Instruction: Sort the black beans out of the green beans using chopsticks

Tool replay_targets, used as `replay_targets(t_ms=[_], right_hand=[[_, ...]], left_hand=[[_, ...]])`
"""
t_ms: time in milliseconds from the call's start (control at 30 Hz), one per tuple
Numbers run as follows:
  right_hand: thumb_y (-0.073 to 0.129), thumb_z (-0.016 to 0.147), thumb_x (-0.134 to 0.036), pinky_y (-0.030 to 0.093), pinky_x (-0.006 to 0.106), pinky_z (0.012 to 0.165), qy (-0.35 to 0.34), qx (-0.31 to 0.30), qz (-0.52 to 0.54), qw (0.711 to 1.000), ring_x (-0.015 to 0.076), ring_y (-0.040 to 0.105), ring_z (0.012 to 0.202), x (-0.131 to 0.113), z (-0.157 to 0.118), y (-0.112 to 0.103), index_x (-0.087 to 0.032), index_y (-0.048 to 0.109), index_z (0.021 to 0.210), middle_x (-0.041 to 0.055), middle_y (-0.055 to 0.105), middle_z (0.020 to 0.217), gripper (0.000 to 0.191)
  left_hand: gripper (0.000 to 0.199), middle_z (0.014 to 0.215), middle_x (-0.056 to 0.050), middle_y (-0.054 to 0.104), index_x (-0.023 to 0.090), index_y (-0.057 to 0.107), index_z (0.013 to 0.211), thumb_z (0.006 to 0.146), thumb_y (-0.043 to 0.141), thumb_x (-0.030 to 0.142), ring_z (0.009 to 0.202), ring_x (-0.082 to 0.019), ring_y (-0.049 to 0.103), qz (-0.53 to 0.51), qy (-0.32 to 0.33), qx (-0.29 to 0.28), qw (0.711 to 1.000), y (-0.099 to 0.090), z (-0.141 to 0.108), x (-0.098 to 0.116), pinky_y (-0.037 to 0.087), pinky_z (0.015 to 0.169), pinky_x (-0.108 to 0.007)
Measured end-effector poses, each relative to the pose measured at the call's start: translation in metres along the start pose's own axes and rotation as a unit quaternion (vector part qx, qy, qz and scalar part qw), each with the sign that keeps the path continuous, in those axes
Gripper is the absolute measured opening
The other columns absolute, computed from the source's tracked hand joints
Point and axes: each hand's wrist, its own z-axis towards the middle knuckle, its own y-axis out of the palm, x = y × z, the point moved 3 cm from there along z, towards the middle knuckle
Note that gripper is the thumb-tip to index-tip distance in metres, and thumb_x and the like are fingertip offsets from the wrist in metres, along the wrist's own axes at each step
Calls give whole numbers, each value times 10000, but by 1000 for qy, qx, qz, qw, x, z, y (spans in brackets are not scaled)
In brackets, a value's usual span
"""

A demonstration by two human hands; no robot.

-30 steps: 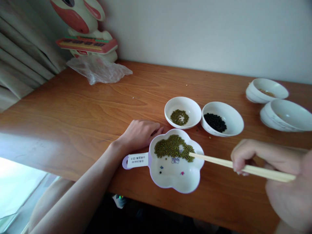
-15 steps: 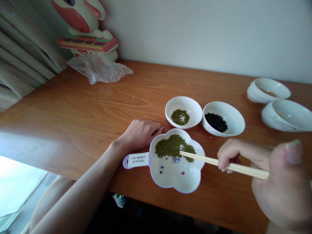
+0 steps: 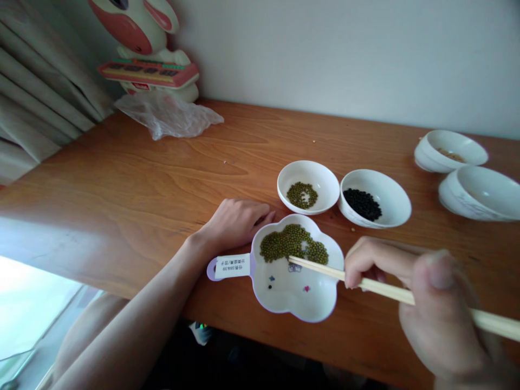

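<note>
Here, the right hand (image 3: 439, 319) holds chopsticks (image 3: 388, 291) by green beans (image 3: 286, 242) in a dish (image 3: 290, 299); the left hand (image 3: 240, 219) rests alongside, grip unclear.

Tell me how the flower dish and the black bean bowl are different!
The flower dish has a wavy, petal-like outline; the black bean bowl is round. The dish has a handle; the bowl has none. The dish holds lots of green beans; the bowl holds black ones. Both are white inside.
</note>
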Motion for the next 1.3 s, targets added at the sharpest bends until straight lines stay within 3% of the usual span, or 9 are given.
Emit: replay_targets(t_ms=[433, 600, 800, 1033, 1300], right_hand=[[166, 1040, -636, 398, 343, 633, -9, 52, -53, 997, 190, 622, 683, 0, -3, -15, -269, 682, 732, 19, 687, 717, 704], [151, 1019, -682, 413, 345, 639, 7, 31, -19, 999, 195, 615, 678, 2, -6, -10, -260, 667, 712, 25, 669, 694, 734], [250, 1039, -631, 372, 333, 585, 15, -1, -14, 1000, 169, 553, 621, -4, 0, -1, -249, 659, 747, 17, 639, 680, 631], [176, 1047, -620, 400, 329, 617, -7, 27, -27, 999, 174, 610, 670, -2, -2, -7, -266, 670, 724, 11, 669, 699, 689], [226, 1059, -573, 374, 335, 598, -6, 77, -93, 993, 176, 560, 613, -6, -1, -15, -267, 683, 719, 16, 654, 661, 647]], left_hand=[[439, 732, -3, 680, 197, 623, 777, 1066, 379, 420, 590, -120, 460, -4, 0, 0, 1000, -3, -1, 2, 160, 585, -318], [452, 729, -2, 679, 199, 632, 766, 1063, 388, 437, 588, -123, 470, 1, 2, 1, 1000, -1, 0, 0, 168, 579, -321], [438, 729, -2, 679, 199, 621, 759, 1058, 394, 423, 591, -122, 468, -3, 0, 1, 1000, -1, 0, 0, 167, 584, -320], [459, 737, -7, 674, 197, 613, 759, 1060, 368, 440, 605, -121, 471, -15, -2, -6, 1000, -2, 0, 1, 174, 594, -319], [439, 751, 0, 686, 204, 615, 784, 1064, 371, 439, 607, -118, 481, -16, -4, -10, 1000, -2, -1, 1, 176, 591, -317]])
